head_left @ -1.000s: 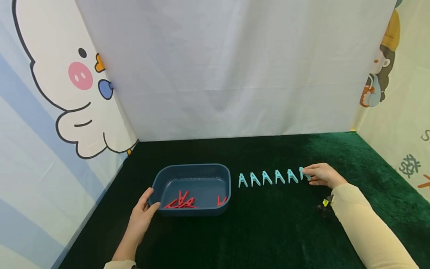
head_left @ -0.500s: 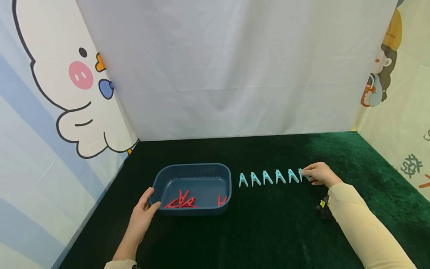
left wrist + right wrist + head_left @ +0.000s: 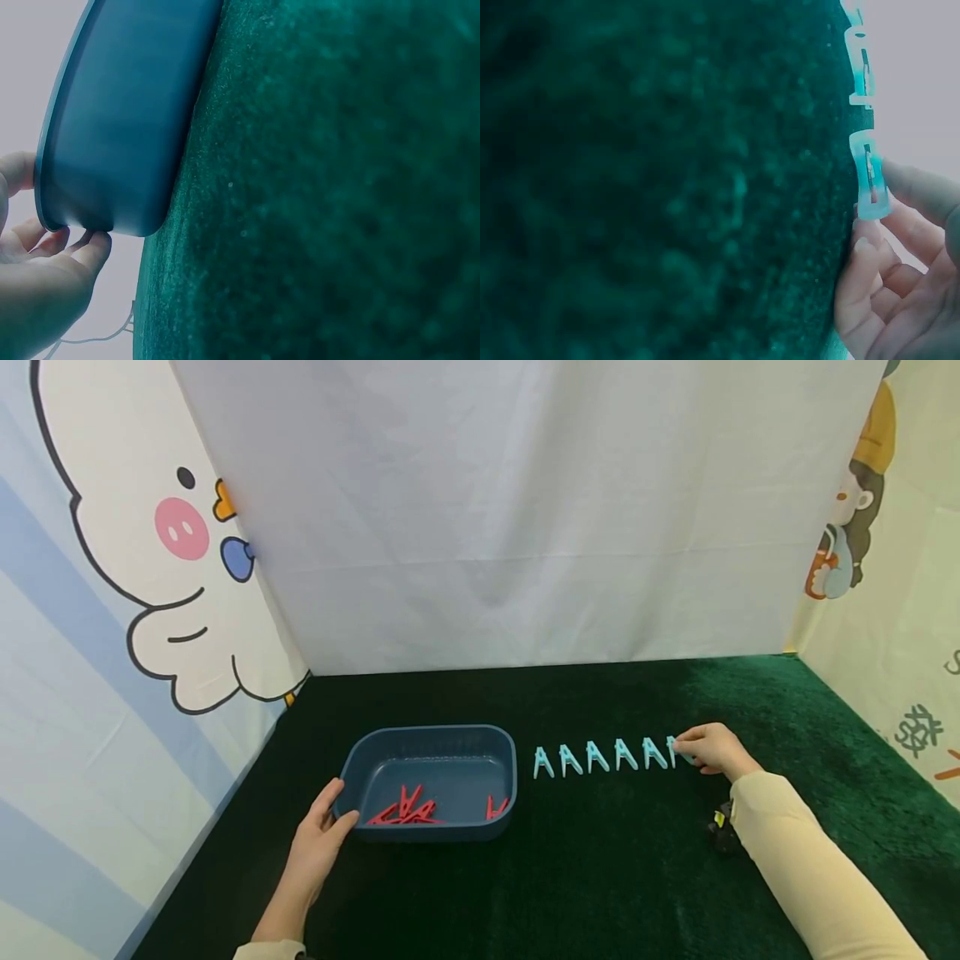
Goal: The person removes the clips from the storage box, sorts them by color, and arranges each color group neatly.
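A dark blue plastic tub sits on the green cloth, with several red clothespins lying along its near side inside. My left hand grips the tub's near left corner, thumb at the front and fingers round the side. To the right of the tub, several light blue clothespins stand in a row, evenly spaced. My right hand pinches the rightmost light blue clothespin between thumb and fingers. The hand covers part of that clothespin in the head view.
Green plush cloth covers the table. A white curtain hangs at the back, with printed panels at both sides. Beneath the right sleeve shows a small black object with a yellow mark.
My right hand has shifted slightly left with the rightmost light blue clothespin, bringing it nearer its neighbour. My left hand and the tub have stayed in place.
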Available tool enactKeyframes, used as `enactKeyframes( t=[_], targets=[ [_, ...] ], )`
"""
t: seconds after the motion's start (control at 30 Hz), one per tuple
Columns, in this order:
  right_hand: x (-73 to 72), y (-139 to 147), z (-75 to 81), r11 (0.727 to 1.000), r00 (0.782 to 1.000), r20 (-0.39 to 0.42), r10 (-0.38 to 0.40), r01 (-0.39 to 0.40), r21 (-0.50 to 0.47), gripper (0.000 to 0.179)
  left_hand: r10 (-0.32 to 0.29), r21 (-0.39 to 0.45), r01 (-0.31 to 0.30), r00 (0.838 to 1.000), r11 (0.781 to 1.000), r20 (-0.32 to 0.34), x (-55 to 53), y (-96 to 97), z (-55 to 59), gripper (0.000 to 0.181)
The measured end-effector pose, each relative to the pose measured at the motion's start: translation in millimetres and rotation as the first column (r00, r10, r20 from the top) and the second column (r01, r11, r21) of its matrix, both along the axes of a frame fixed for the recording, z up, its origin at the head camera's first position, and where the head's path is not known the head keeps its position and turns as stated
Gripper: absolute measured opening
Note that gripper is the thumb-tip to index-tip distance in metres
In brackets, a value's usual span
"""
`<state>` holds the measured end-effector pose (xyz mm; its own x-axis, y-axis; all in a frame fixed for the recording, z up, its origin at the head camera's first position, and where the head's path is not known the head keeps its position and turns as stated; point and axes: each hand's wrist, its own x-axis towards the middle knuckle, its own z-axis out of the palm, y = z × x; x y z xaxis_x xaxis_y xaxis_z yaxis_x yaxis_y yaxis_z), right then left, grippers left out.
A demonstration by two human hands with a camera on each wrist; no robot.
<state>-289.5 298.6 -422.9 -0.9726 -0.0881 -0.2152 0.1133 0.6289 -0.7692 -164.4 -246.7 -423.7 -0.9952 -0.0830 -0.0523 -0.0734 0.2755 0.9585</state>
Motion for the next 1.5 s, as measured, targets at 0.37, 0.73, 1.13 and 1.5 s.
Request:
enactKeyframes(
  t=[0.37,0.73,1.13,1.5],
  targets=[
    [3.7,-1.2,10.6,0.999,0.999,-0.029,-0.037,0.037,-0.009,0.042,0.0,0.003,0.0,1.0,1.0,0.0,1.3,0.2,0.6,0.056],
    [-3.3,-17.5,45.9,0.999,0.993,-0.114,-0.032,0.03,-0.025,0.047,-0.005,0.002,0.005,1.0,1.0,0.001,1.5,-0.5,1.4,0.056],
    [-8.6,-73.8,80.4,0.992,0.98,-0.178,0.092,-0.106,-0.072,0.044,0.002,0.001,-0.002,1.0,1.0,0.001,1.8,0.2,-0.2,0.056],
    [-3.7,-122.5,104.1,0.971,0.959,-0.194,0.208,-0.227,-0.079,0.041,-0.009,0.021,0.009,1.0,1.0,-0.003,1.3,-0.3,0.1,0.055]
  ],
)
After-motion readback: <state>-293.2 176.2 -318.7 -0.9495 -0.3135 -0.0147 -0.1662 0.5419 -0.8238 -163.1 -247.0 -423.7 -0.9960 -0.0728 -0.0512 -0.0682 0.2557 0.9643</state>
